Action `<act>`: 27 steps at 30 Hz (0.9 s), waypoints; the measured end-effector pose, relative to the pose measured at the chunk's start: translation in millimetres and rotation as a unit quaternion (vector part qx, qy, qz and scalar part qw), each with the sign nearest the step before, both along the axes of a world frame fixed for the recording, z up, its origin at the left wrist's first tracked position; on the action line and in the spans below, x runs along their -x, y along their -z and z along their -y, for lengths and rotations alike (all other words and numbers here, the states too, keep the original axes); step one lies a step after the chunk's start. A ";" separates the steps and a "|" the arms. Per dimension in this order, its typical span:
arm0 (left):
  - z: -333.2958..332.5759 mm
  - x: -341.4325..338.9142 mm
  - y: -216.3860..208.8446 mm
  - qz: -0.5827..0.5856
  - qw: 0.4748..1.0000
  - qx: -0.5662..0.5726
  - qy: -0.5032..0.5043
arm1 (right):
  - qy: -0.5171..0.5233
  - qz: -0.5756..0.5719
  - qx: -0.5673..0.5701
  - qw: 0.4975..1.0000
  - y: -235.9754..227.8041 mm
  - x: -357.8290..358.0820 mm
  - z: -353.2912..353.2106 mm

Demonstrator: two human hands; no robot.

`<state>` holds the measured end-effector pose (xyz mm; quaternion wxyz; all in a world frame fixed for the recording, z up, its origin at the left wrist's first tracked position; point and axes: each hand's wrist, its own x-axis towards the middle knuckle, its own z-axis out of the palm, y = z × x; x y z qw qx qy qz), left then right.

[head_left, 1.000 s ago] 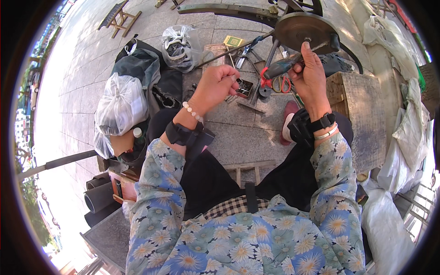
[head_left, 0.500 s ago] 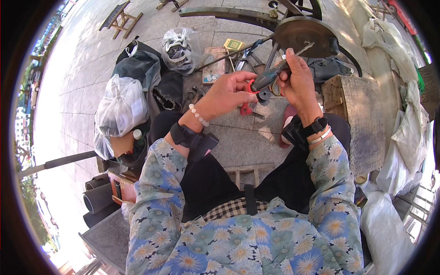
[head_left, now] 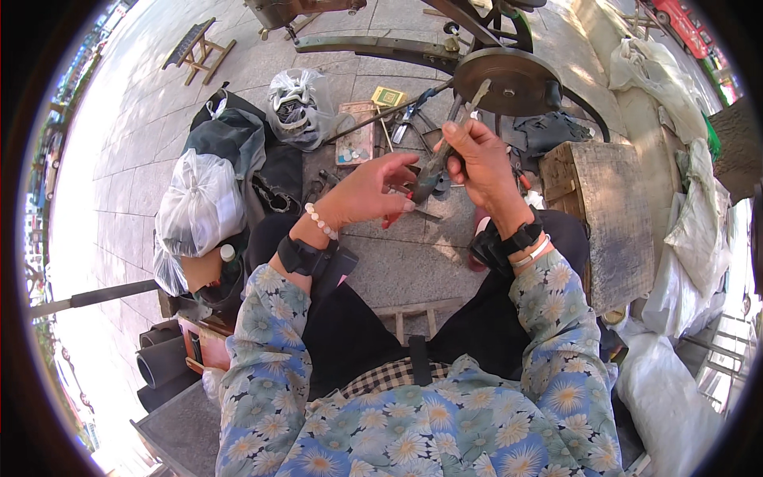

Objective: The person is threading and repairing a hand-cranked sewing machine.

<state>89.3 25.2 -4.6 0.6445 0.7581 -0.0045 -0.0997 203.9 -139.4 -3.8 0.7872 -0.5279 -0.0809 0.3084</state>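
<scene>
My right hand is closed around a long narrow tool; its thick dark end points down toward my left hand, and a thin worn metal end rises past my thumb. My left hand is open beside the dark end, thumb and fingers apart, with nothing visible in it. Beneath my left fingers a red-handled tool shows in part; the hand hides the rest. Ahead of my right hand stands a machine with a round dark wheel, and the tool's metal end overlaps the wheel's edge in view.
A wooden box stands at my right. Left are tied white plastic bags, a dark cloth bag and a clear bag. A shallow tray with small pieces and a yellow packet lie on the paving.
My left hand has let go of the tool's dark end and opened. My right hand still holds the tool, now tilted more upright. The whole view has shifted slightly.
</scene>
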 end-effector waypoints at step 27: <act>20.4 -10.8 9.1 0.004 0.973 0.113 -0.203 | -0.024 0.106 0.002 0.994 -7.1 1.9 -4.5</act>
